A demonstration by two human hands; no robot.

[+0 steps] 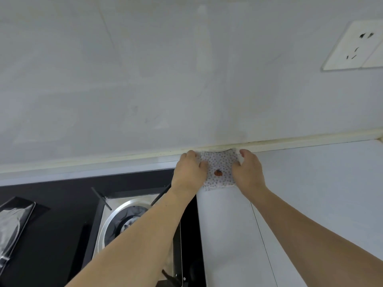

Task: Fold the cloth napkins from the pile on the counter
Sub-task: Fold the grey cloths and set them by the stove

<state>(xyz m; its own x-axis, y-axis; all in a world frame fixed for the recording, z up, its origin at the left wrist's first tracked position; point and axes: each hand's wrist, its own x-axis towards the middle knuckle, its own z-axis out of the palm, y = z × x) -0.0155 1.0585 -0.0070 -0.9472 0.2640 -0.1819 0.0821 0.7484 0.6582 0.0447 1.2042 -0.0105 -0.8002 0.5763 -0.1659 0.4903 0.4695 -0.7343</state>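
Two bare forearms reach away from the camera over a white desk (310, 183). A pale wall (145, 79) rises at the far edge, with a white socket plate (352, 46) at the far right. On the left a black gas hob (62, 204) with a metal burner ring (124, 216) is set into the desk. A small dotted cloth napkin (219, 168) lies against the wall. The left hand (189, 172) and right hand (248, 172) each curl their grip around one side of it.
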